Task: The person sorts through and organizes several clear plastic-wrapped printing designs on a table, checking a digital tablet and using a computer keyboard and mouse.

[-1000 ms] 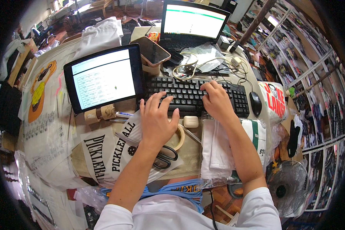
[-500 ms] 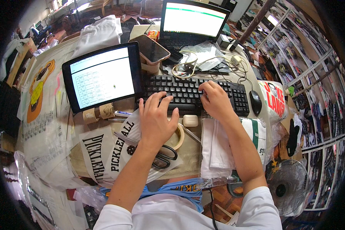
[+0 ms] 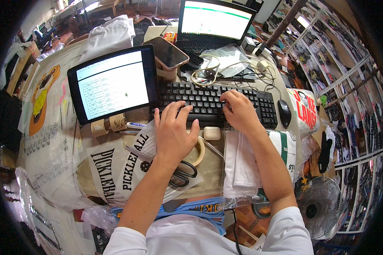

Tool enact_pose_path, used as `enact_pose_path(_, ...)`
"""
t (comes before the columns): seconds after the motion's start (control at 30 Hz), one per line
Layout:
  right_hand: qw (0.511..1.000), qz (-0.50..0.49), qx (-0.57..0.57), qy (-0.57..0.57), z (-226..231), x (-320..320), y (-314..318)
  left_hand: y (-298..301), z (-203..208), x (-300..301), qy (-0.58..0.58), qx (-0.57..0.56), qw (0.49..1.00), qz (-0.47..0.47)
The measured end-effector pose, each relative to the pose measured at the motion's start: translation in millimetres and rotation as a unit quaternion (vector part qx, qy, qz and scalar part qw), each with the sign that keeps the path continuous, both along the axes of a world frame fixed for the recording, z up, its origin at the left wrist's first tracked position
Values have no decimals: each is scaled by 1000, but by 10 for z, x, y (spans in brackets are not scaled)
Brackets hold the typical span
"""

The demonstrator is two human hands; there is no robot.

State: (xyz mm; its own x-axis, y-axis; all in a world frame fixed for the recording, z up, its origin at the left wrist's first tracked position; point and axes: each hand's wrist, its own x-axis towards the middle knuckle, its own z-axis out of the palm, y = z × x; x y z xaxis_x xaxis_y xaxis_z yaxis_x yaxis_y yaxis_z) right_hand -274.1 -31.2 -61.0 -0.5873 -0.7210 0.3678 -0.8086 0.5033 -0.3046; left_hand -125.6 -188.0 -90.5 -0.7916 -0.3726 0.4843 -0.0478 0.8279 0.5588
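A black keyboard (image 3: 208, 100) lies across the table in front of me. Over its left end, my left hand (image 3: 176, 127) rests with fingers spread on the keys and the thumb out to the side. My right hand (image 3: 241, 111) sits over the right-middle keys, its fingers bent and apart, holding nothing. Beyond the keyboard stands a laptop (image 3: 215, 19) with a lit screen and a green band. A tablet (image 3: 112, 85) showing a table of rows leans to the left. A black mouse (image 3: 284, 114) is right of the keyboard.
Below the keyboard lie a white earbud case (image 3: 212, 133), a tape roll (image 3: 198, 153), black-handled scissors (image 3: 184, 173) and lettered sheets (image 3: 110, 172). Folded white shirts in plastic (image 3: 239, 170) lie under my right forearm. A phone (image 3: 167, 53) and tangled cables (image 3: 225, 68) sit behind. A fan (image 3: 319, 208) stands at right.
Both hands keep nearly the same place on the keyboard. A small dark mark now shows on the laptop screen.
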Motion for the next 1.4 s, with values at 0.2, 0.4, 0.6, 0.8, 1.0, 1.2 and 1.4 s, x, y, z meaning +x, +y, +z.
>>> enact_pose_path(0.2,1000,4,-5,1,-32,-13,-40,-30,51,13,57,12,998,-13)
enact_pose_path(0.4,999,26,-31,24,-39,-16,-56,-183,500,61,313,40,941,-123)
enact_pose_path(0.6,990,75,-7,115,95,146,-153,-680,1180,497,457,47,888,-27)
enact_pose_path(0.8,989,93,36,109,527,334,-243,-1764,946,1323,451,21,890,70)
enact_pose_path(1.0,983,147,-72,84,984,979,-462,-3073,87,2437,-179,-36,902,391)
enact_pose_path(1.2,967,228,-115,20,990,1904,-1310,-3462,194,2679,-275,29,898,341)
enact_pose_path(1.4,939,298,-92,-143,767,2463,-2096,-4198,426,3049,-46,101,931,348)
